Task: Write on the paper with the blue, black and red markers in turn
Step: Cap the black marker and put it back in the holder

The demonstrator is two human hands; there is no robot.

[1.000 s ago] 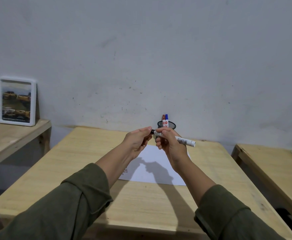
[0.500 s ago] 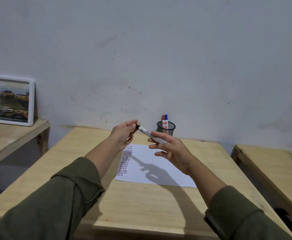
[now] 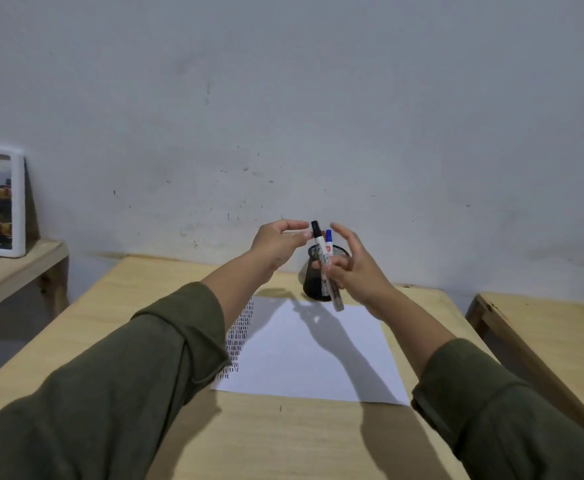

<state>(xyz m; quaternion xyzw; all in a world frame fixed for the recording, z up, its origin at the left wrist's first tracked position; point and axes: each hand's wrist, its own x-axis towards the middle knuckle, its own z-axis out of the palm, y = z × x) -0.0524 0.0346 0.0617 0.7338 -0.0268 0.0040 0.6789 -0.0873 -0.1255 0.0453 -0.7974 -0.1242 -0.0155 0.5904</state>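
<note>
Loosely, right hand (image 3: 356, 271) pinches black marker (image 3: 325, 265); fingers spread.

There is a single view, taken from the person's head and looking forward and slightly down along both outstretched arms. It faces a pale wall (image 3: 283, 98) that fills the upper half of the picture, with the wooden table (image 3: 145, 323) running away from the camera toward that wall. The sleeves sit closest, at the bottom corners, and the hands are farther out near the middle. The wide lens also takes in a side shelf (image 3: 13, 271) at the left edge and a second table (image 3: 543, 334) at the right (both only partly in frame).
</note>
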